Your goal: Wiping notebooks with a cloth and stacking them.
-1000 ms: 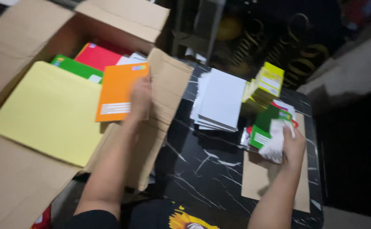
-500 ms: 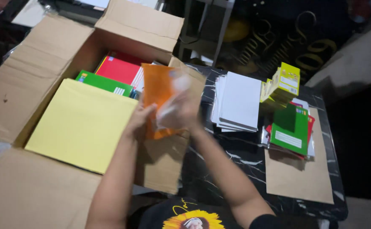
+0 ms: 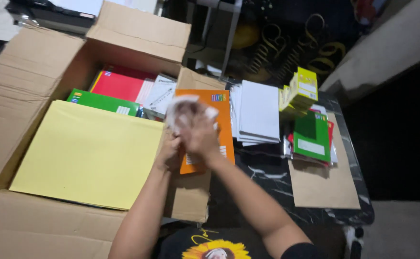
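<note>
At the near edge of the open cardboard box (image 3: pixel 37 81), over its folded-down flap, I see both hands meet in front of the chest. The left hand (image 3: pixel 169 153) sits low, its fingers closed on the lower left corner of the orange notebook (image 3: pixel 219 124). The right hand (image 3: pixel 198 132) lies just above it and across the cover, pressing a crumpled white cloth (image 3: pixel 183 108) against the upper left part of the notebook; its fingers are bunched on the cloth, though blur hides how tightly. The notebook stands nearly upright, tilted a little, with its long axis running away from me, so most of the cover lies beyond and to the right of the fingers. The right hand is the nearer one to the cover's middle.

Left of the hands, inside the box, a large yellow sheet (image 3: pixel 85 153) lies flat, with a green notebook (image 3: pixel 104 101) and a red one (image 3: pixel 119 84) farther in. Right of the hands, on the dark marbled surface (image 3: pixel 267 182), a white paper stack (image 3: pixel 258 112) lies toward the far edge, well apart from the fingers.
</note>
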